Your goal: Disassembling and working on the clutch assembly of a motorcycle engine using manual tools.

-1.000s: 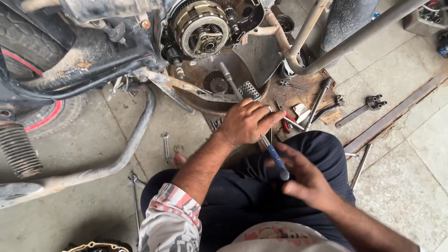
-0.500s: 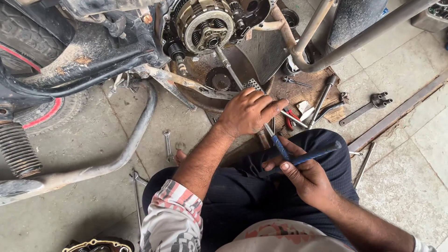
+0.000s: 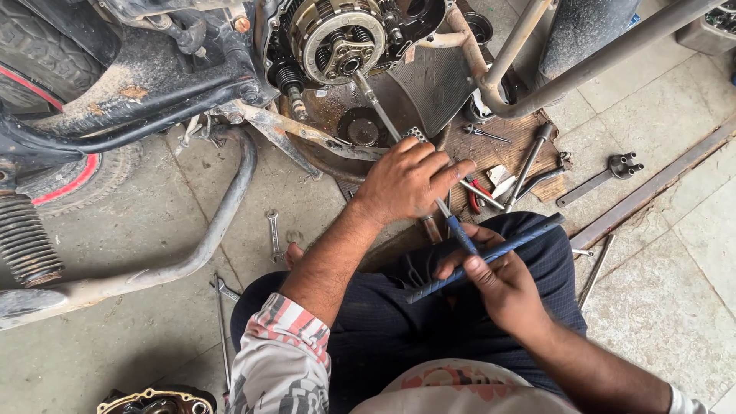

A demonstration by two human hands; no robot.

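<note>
Right hand (image 3: 498, 287) clamped around blue-handled bar (image 3: 483, 258), long axis slanting up-right, just below left hand (image 3: 410, 182). Left hand pinching thin blue-tipped tool (image 3: 458, 227). Above: clutch assembly (image 3: 337, 38), spanners (image 3: 529, 165) on board.

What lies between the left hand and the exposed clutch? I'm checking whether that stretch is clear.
In the head view, a thin metal rod runs from the clutch down toward the left hand.

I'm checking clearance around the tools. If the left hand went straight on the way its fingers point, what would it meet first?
The left hand points right, toward the wooden board. It would probably first meet the red-handled pliers and loose tools lying there, though depth is hard to judge from above.
</note>
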